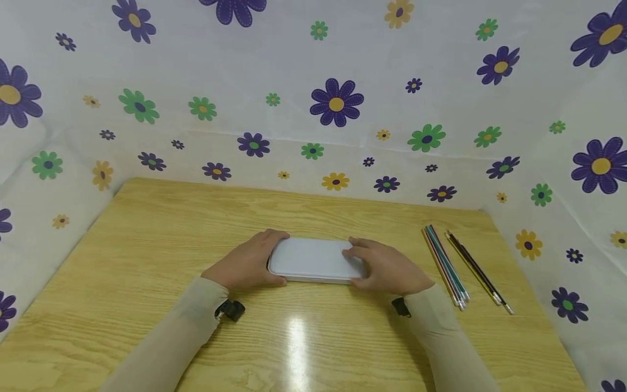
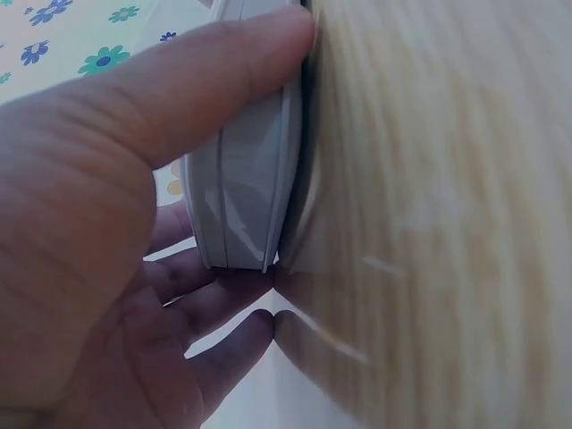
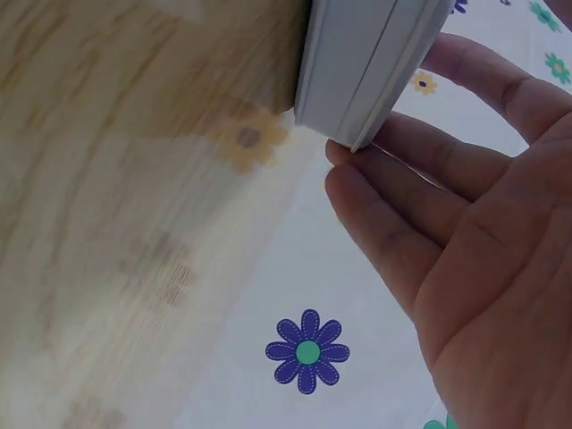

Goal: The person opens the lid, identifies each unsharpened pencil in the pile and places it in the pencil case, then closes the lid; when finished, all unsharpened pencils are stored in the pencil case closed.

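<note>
A flat white case (image 1: 313, 258) with rounded corners lies lengthwise in front of me on the wooden table. My left hand (image 1: 247, 262) grips its left end, thumb along the near side and fingers round the far side. At the right end, my right hand (image 1: 392, 267) holds it between thumb and fingers, one finger over the top. The left wrist view shows a seam along the side of the case (image 2: 246, 179), with the thumb across it. In the right wrist view, fingertips touch the end of the case (image 3: 357, 71), low by the tabletop.
To the right lie a bundle of several coloured pencils (image 1: 444, 267) and, beside it, a few dark and yellow pencils (image 1: 477, 269). A white sheet with printed flowers (image 1: 294, 65) walls the back and both sides of the wooden table (image 1: 147, 239).
</note>
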A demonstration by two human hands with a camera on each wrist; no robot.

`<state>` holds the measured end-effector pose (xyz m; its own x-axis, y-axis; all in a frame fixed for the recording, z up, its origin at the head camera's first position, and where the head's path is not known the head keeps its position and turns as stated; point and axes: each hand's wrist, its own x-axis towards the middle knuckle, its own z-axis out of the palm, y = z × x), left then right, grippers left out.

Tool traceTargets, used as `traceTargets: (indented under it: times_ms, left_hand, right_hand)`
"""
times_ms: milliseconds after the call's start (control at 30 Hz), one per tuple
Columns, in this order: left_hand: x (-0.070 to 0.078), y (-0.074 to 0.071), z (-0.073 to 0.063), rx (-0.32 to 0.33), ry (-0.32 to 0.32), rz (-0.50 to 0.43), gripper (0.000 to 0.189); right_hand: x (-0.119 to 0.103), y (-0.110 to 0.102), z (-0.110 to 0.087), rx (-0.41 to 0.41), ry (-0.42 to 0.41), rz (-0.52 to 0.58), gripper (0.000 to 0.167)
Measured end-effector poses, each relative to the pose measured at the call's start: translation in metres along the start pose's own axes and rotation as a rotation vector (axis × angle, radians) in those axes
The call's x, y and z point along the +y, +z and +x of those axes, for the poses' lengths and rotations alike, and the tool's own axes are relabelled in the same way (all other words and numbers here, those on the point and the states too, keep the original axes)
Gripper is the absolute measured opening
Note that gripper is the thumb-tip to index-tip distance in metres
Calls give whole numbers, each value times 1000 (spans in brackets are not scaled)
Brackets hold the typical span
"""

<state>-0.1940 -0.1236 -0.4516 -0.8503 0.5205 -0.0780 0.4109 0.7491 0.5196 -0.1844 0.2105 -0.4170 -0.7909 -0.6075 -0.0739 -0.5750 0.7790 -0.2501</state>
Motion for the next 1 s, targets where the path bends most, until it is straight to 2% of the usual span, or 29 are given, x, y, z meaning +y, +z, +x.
traceTargets:
  times_ms: [200, 600, 800, 1000]
  left_hand:
    - [6, 1, 2, -10, 10, 59, 97]
    - [11, -2, 0, 0, 26, 63, 97]
    - [14, -3, -2, -16, 15, 51, 99]
    - [13, -2, -1, -4, -3, 39, 100]
  right_hand:
    - [2, 1, 0, 9, -12, -25, 62]
    - [8, -9, 7, -16, -166, -147, 63]
    - [11, -18, 8, -3, -192, -45, 54]
    - [17, -15, 5, -15, -154, 13, 57]
